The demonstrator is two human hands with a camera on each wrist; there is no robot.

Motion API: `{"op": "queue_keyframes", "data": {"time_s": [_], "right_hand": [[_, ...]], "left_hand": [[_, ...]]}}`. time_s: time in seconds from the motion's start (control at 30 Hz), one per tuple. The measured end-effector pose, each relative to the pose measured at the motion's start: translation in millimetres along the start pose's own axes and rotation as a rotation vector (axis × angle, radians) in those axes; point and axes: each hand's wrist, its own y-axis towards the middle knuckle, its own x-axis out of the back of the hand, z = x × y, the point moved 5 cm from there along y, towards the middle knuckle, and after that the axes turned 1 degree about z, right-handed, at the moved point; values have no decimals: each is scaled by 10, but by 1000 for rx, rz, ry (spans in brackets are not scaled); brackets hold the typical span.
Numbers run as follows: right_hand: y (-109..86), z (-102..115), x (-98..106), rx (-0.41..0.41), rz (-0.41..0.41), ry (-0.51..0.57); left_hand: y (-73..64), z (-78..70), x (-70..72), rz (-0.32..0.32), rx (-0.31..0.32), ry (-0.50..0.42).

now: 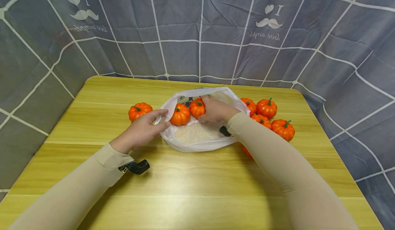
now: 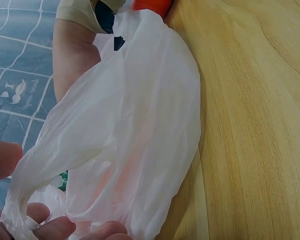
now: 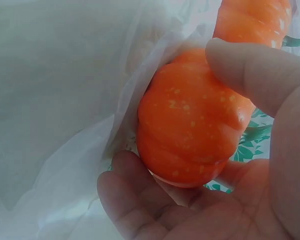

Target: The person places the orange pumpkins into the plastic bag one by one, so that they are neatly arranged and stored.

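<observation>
A white plastic bag (image 1: 191, 147) lies on the table with its mouth spread open. My left hand (image 1: 139, 130) holds the bag's left edge; in the left wrist view the fingertips (image 2: 57, 227) curl at its handle. Inside the bag, my right hand (image 1: 216, 109) grips a small orange pumpkin (image 1: 196, 108) with a green stem. The right wrist view shows thumb and fingers around that pumpkin (image 3: 185, 120). Right beside it in the bag sits another pumpkin (image 1: 180, 115).
One pumpkin (image 1: 140, 111) sits left of the bag, close to my left hand. Several more, including a pumpkin (image 1: 283, 129), cluster to the right, partly behind my right forearm. A grey checked cloth (image 1: 182, 58) hangs behind the wooden table (image 1: 197, 188).
</observation>
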Motion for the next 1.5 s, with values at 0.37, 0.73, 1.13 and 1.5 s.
{"op": "queue_keyframes", "data": {"time_s": [0.37,0.73,1.13,1.5], "right_hand": [[-10,-12,-7,10,-17,15],[-19,-18,-6,12,-25,3],[-50,-15,-8,18,-25,0],[-60,-43,-18,27,-30,9]], "left_hand": [[3,-15,-13,9,-12,-6],[15,-18,-21,7,-19,-1],[18,-24,-35,5,-26,-10],[39,-28,-77,3,-64,-24]]}}
